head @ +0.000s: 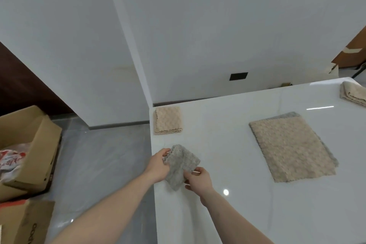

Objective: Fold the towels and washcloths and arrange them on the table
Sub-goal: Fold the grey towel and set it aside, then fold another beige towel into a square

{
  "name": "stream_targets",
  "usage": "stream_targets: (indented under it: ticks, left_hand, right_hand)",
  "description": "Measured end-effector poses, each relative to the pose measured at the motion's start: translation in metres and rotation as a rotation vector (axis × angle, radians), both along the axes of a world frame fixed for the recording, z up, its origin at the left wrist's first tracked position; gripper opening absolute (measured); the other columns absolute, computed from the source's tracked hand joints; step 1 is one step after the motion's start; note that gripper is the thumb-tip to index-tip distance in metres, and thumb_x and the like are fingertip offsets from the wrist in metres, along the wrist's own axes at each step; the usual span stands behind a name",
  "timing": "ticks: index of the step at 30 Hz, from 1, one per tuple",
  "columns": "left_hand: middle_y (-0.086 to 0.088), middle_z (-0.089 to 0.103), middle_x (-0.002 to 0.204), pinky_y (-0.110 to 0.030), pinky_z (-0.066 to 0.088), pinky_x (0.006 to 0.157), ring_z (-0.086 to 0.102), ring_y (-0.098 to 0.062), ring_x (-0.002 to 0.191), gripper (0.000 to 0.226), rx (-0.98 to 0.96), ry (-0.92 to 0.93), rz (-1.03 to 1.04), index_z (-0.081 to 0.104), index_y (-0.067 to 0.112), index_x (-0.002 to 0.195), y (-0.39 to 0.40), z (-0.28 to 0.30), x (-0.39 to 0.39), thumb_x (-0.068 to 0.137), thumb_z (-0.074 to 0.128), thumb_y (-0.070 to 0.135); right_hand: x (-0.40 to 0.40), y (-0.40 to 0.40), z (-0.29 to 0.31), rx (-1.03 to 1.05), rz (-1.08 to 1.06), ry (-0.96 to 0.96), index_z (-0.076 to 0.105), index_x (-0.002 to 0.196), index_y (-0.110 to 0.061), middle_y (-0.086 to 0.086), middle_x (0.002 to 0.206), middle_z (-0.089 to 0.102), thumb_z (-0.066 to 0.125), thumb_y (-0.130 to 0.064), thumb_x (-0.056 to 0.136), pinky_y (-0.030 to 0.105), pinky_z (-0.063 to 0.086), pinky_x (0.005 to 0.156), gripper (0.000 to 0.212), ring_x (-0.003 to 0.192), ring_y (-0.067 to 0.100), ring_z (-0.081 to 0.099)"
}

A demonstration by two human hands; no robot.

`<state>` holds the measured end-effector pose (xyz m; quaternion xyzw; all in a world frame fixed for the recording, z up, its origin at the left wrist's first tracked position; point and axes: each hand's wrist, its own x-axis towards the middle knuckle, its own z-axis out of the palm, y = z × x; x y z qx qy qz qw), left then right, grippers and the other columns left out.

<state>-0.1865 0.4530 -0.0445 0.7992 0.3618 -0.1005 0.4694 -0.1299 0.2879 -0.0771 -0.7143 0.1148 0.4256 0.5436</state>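
1. I judge I am midway through folding one grey washcloth (181, 165), which I hold over the near left corner of the white table (227, 144); it looks already doubled into a small square turned cornerwise, its low corner pointing down toward the table edge

2. My left hand (158, 164) grips the washcloth's upper left edge, thumb on top and fingers curled under the scalloped rim

3. My right hand (200, 179) pinches the lower right edge between thumb and fingers, the other fingers curled in below; I cannot tell how many layers it has

4. I cannot tell whether the cloth rests on the table or hangs just above it

5. The next move, as I judge it, is to square the edges, lay the cloth flat and set it in line with the others; it calls for both hands to keep the layers together so the soft pile does not slip open

6. A folded beige washcloth (168, 120) lies at the far left corner of the table, well apart from my hands

7. To the right a beige towel (291, 149) lies flat over a grey towel (285, 115) whose edges show beyond it; both, I judge, are not yet folded

8. Another folded beige towel (354, 94) sits at the far right edge
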Motion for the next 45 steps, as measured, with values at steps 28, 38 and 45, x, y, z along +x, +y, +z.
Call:
stream_targets:
  ticks: [28,38,45]
  left_hand:
    - [0.023,0.034,0.153,-0.018,0.024,0.11,0.032,-0.004,0.142,0.043,0.246,-0.292,-0.37,0.058,0.042,0.13,-0.303,0.103,0.025,0.092,0.06,0.021]
    - [0.02,0.029,0.158,-0.02,0.029,0.111,0.031,-0.006,0.145,0.047,0.242,-0.22,-0.408,0.054,0.039,0.136,-0.368,0.125,0.039,0.091,0.058,0.026]
    - [0.014,0.029,0.16,-0.025,0.027,0.117,0.031,-0.01,0.146,0.05,0.213,-0.176,-0.448,0.053,0.034,0.14,-0.39,0.118,0.067,0.09,0.058,0.026]
  right_hand:
    - [0.061,-0.353,0.154,-0.085,0.154,-0.548,0.057,0.128,-0.035,-0.027,0.124,0.06,0.065,-0.025,0.093,0.015,0.05,0.069,0.038,0.082,-0.005,0.067]
    - [0.092,-0.427,0.178,-0.095,0.142,-0.612,0.059,0.128,-0.03,-0.022,0.127,0.062,0.065,-0.022,0.093,0.01,0.048,0.059,0.037,0.079,-0.007,0.065]
    - [0.106,-0.461,0.173,-0.128,0.106,-0.626,0.059,0.128,-0.034,-0.026,0.125,0.059,0.065,-0.023,0.094,0.012,0.05,0.063,0.037,0.097,-0.001,0.066]
